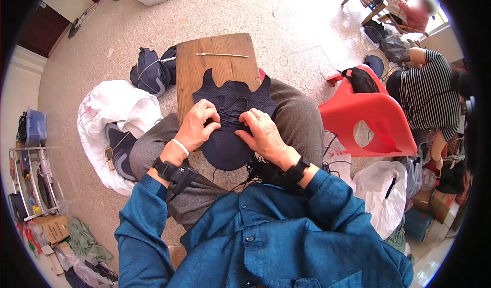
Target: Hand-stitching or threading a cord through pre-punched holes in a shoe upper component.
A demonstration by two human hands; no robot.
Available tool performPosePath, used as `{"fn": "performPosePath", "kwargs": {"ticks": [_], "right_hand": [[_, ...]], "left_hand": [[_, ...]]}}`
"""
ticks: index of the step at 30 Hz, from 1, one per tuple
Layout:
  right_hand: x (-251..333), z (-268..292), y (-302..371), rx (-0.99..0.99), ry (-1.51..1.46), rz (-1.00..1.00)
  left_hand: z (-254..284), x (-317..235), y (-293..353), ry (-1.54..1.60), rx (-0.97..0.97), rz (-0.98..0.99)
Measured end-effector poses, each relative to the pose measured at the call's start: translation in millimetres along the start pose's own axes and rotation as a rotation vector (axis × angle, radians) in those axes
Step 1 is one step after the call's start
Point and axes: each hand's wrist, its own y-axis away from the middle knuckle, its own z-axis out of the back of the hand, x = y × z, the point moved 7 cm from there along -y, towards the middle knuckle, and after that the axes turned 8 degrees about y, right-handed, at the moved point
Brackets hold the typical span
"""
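speckled pale floor | cream left wall | red plastic chair | white rack | bright light, upper right

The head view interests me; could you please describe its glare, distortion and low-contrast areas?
Head view: glare whitens the floor at upper right; the shelf looks skewed near the left rim; dark laces blend into the dark fabric between the left hand and right hand.

Needle on stool, beyond shoe upper
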Motion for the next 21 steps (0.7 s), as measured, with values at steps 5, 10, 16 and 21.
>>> {"fn": "performPosePath", "kwargs": {"ticks": [5,10,16,21], "right_hand": [[-22.5,4.5,0.8,-0.106,-0.264,-0.138],[-38.2,-1.9,2.8,0.052,-0.644,-0.388],[-13.9,24.9,-3.1,0.132,-1.015,-0.35],[-11.4,34.4,-7.5,0.12,-1.014,-0.359]], "left_hand": [[0.1,-8.3,8.8,-0.111,-0.094,-0.02],[16.7,-12.2,27.3,-0.078,-0.253,-0.066],[30.2,-28.8,14.7,-0.057,-0.317,0.006],[13.5,-32.8,-4.9,-0.108,-0.227,-0.049]]}}
